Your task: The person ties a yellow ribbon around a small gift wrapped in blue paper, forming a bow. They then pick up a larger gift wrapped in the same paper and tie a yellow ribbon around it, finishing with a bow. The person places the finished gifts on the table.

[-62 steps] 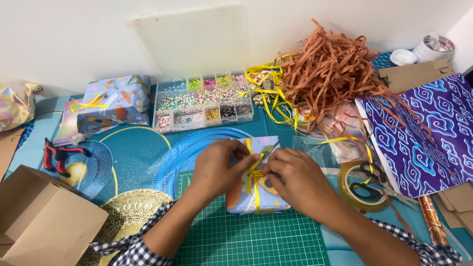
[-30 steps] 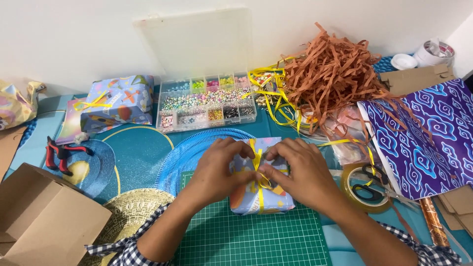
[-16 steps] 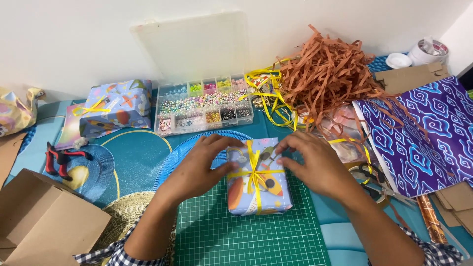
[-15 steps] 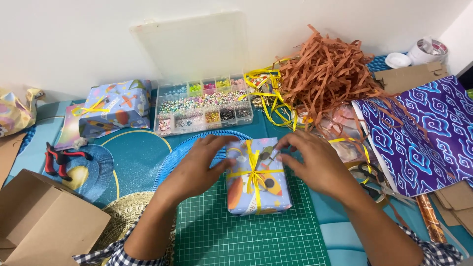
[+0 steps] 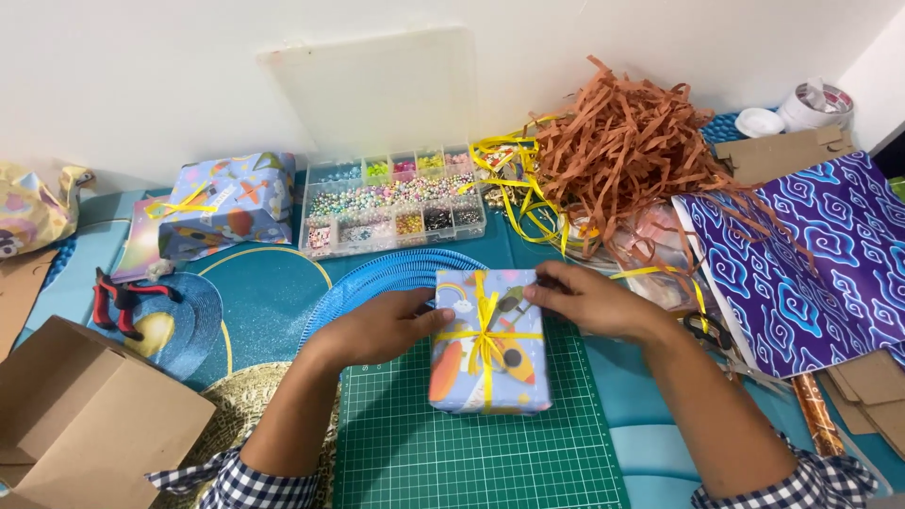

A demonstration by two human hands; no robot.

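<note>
A small gift box (image 5: 488,347) in blue patterned paper lies on a green cutting mat (image 5: 471,443). A yellow ribbon (image 5: 485,332) crosses it and is tied in a bow on top. My left hand (image 5: 382,325) rests against the box's left side, thumb on the top edge. My right hand (image 5: 589,300) touches the upper right corner, fingers pinched at the ribbon there.
A clear bead organiser (image 5: 396,203) with open lid stands behind. Another wrapped gift (image 5: 226,203) lies at left, red pliers (image 5: 118,302) nearby, a cardboard box (image 5: 85,424) at lower left. Orange paper shred (image 5: 632,141), loose yellow ribbon (image 5: 509,179) and purple patterned paper (image 5: 801,254) fill the right.
My hands have come off the bow and spread to the box's sides. The box now lies flat and squared on the mat with the tied bow showing.
</note>
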